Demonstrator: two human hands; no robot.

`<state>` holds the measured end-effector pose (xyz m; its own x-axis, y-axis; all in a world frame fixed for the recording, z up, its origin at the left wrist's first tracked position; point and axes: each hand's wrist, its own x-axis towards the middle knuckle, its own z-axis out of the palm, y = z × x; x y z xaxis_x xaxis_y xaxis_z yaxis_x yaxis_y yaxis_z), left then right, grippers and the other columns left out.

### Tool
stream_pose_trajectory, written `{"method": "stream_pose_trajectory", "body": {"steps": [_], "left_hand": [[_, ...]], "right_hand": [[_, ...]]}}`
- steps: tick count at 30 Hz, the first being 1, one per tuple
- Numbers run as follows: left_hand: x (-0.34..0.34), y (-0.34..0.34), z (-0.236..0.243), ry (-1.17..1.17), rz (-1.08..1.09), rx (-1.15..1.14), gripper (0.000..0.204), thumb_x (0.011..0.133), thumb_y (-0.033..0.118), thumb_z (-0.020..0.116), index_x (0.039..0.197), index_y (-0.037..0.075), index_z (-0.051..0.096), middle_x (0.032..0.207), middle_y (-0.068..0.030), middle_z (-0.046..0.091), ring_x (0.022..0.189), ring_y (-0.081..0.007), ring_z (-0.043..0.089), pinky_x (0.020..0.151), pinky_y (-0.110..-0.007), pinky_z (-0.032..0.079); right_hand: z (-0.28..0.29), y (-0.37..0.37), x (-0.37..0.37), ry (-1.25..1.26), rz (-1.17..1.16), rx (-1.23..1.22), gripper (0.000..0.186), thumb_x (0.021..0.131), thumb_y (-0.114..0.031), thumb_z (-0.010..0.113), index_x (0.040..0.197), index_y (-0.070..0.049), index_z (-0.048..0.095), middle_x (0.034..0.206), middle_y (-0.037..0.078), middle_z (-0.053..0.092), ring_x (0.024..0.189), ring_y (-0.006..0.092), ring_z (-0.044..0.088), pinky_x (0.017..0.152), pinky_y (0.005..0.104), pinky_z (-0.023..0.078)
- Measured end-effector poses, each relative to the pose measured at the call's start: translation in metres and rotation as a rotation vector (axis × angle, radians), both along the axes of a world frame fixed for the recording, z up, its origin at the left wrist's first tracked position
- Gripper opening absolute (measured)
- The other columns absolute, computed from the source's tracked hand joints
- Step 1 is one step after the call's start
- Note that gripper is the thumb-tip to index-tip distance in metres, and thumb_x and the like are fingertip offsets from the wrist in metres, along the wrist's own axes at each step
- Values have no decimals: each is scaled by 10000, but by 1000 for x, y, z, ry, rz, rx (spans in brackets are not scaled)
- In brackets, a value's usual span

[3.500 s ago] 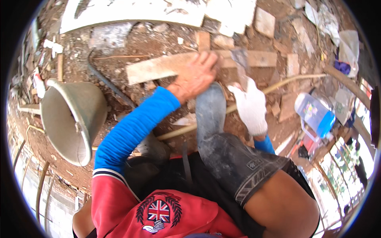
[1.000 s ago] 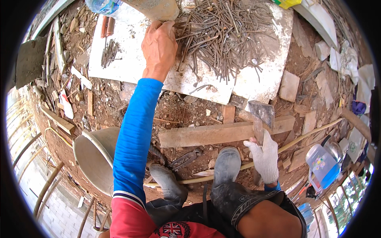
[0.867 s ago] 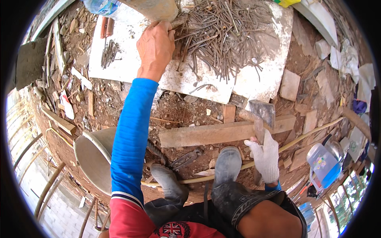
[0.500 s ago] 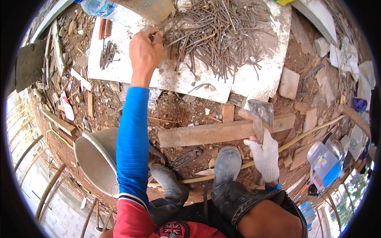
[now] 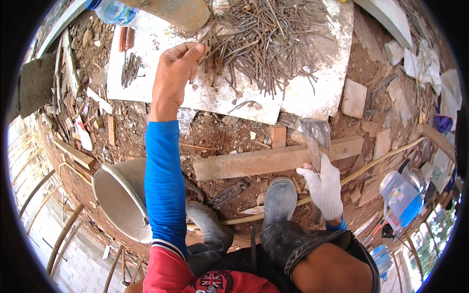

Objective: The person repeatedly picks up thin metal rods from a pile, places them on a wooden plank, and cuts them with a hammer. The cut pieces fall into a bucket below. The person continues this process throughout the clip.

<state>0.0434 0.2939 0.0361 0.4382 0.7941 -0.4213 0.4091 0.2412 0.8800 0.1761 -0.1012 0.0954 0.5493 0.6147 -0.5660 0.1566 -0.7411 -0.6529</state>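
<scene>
My bare left hand (image 5: 177,73) is at the left edge of a heap of rusty nails (image 5: 273,44), thumb and fingers pinched together. Whatever lies between the fingertips is too small to make out. The nails are spread over a white board (image 5: 261,110). A smaller bunch of nails (image 5: 130,69) lies left of the hand, below a reddish-brown piece (image 5: 126,38). In its white knitted glove, my right hand (image 5: 325,190) grips a hammer (image 5: 314,133) by its handle. The hammer's metal head is over a wooden plank (image 5: 244,162) on the ground.
A bucket (image 5: 119,198) lies tipped left of my boots. Rusty pincers (image 5: 228,193) rest near the boots. A plastic bottle (image 5: 113,13) and a muddy cylinder (image 5: 183,13) are at the board's far left. A pitcher with blue liquid (image 5: 403,200) stands at right.
My left hand has drawn back slightly to the left and rolled, so its thumb now shows on top. The hammer head in my right hand has tipped slightly left.
</scene>
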Motion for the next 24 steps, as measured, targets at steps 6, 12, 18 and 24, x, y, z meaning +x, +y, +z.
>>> {"method": "stream_pose_trajectory", "body": {"steps": [6, 12, 18, 24], "left_hand": [[21, 3, -6, 411, -227, 617, 430, 1032, 334, 771, 1334, 27, 776, 1017, -184, 794, 830, -205, 725, 735, -375, 584], [49, -23, -41, 323, -312, 1085, 336, 1001, 282, 801, 1262, 70, 801, 1037, -194, 724, 858, -365, 711, 752, -474, 576], [52, -26, -40, 390, -206, 1111, 209, 987, 200, 785, 1168, 97, 802, 1045, -171, 703, 906, -392, 706, 793, -490, 574], [74, 1, -40, 301, -227, 1188, 227, 999, 155, 728, 1212, 117, 796, 1102, -192, 767, 986, -429, 727, 855, -507, 590]], "right_hand": [[5, 8, 2, 29, -7, -40, 467, 959, -192, 810, 1331, 41, 648, 886, 120, 765, 616, 126, 645, 596, 308, 523], [8, 12, 4, -17, 33, -27, 422, 992, -227, 808, 1273, 50, 657, 809, 179, 736, 691, 308, 751, 624, 383, 558], [11, 8, 6, 20, -15, -67, 459, 992, -224, 805, 1315, 58, 642, 826, 177, 749, 745, 293, 783, 646, 379, 578], [7, 2, 7, 19, -21, -58, 475, 989, -217, 809, 1331, 62, 634, 843, 166, 767, 807, 268, 813, 674, 364, 598]]}}
